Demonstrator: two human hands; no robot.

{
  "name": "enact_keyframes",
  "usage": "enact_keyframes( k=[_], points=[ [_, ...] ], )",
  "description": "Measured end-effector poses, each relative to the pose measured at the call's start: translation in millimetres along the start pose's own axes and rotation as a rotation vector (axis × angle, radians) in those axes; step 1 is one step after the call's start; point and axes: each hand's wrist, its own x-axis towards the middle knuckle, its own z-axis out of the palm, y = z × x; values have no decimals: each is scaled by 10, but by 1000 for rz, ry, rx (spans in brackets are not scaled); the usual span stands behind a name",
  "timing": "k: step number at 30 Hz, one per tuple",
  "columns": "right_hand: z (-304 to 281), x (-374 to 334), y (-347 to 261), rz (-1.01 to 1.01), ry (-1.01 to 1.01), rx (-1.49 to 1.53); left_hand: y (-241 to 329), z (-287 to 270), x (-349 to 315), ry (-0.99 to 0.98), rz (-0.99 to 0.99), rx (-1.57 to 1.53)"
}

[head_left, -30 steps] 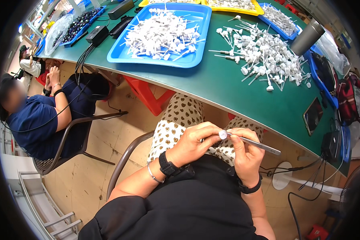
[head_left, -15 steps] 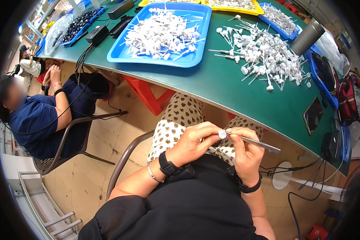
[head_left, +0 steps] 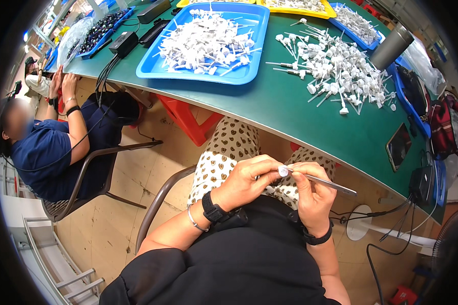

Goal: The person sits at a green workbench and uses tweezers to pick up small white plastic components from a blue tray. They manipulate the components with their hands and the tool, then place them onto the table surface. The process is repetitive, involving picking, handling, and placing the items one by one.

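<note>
My left hand (head_left: 250, 179) is closed around a small white plastic piece (head_left: 282, 171), pinched at the fingertips over my lap. My right hand (head_left: 312, 194) holds a thin grey metal tool (head_left: 326, 184) whose near end meets the white piece; its far end points right. Both hands sit below the front edge of the green table (head_left: 310, 122). A blue tray (head_left: 163, 67) on the table holds several white parts. A loose heap of white stemmed parts (head_left: 341, 66) lies to its right.
A person in a dark blue shirt (head_left: 40, 152) sits on a chair at the left, hands raised at the table. A grey metal cup (head_left: 391, 47), a dark phone (head_left: 399, 146), black adapters and cables, a yellow tray (head_left: 324, 12) and a red stool (head_left: 188, 117) are around.
</note>
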Motion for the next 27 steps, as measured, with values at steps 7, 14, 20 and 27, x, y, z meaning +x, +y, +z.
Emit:
enact_keyframes(
  k=[7,14,20,27],
  points=[
    [-8,50,-58,-75,-51,-123,-11,7,-5,-4,20,2],
    [-71,128,-73,-276,-198,-263,-93,-5,-32,-48,42,-6],
    [-148,125,-48,-65,-181,-102,-23,-76,19,-95,12,-61],
    [-84,-20,25,195,60,279,17,-76,26,-91,-125,-192]
  ],
)
